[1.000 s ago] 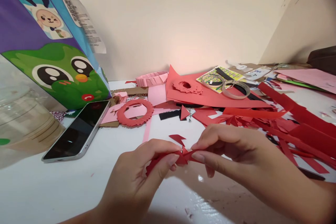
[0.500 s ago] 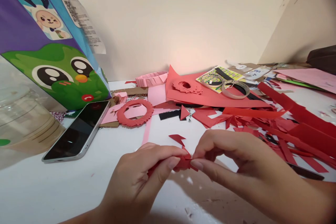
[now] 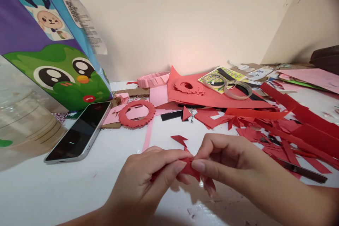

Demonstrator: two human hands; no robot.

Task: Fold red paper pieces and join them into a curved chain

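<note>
A folded red paper piece (image 3: 191,171) is pinched between both hands above the white table (image 3: 111,187). My left hand (image 3: 148,176) grips its left part between thumb and fingers, covering much of it. On the right side, the thumb and forefinger of my right hand (image 3: 230,162) close on the paper's edge. Just beyond the fingertips lies a small folded red piece (image 3: 180,139). A pleated red ring (image 3: 137,114) rests farther back on the left, and a smaller red folded ring (image 3: 188,87) lies on red sheets (image 3: 174,95).
At the left stand a plastic cup (image 3: 29,123) and a colourful bag (image 3: 53,63), with a phone (image 3: 79,132) beside them. Two tape rolls (image 3: 238,90) lie at the back. Red strips (image 3: 312,123) and a dark-bladed tool (image 3: 304,171) cover the right side.
My right hand has shifted slightly, its lower fingers now showing beneath the paper. More of the held red paper is visible between the hands.
</note>
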